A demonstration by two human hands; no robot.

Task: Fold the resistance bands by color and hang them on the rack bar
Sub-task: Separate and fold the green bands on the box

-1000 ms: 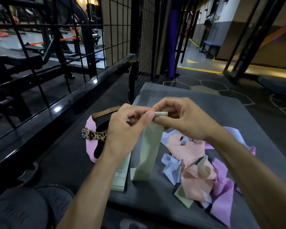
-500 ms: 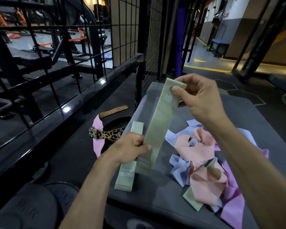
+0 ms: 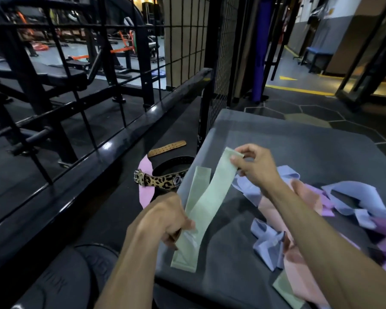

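Since half a second ago my right hand [image 3: 254, 168] has brought the green band [image 3: 206, 197] down toward the table [image 3: 299, 148], pinching its top at 1 o'clock, while my left hand [image 3: 165, 221] grips the lower end at 7 o'clock. I'm mid-fold; next I should bring both ends together, apart from the tangled bands [image 3: 299, 210] at 3 o'clock.

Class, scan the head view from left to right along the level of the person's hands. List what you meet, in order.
Leopard-print belt → left hand → green band held between both hands → right hand → loose pile of blue, pink and purple bands on the grey mat.
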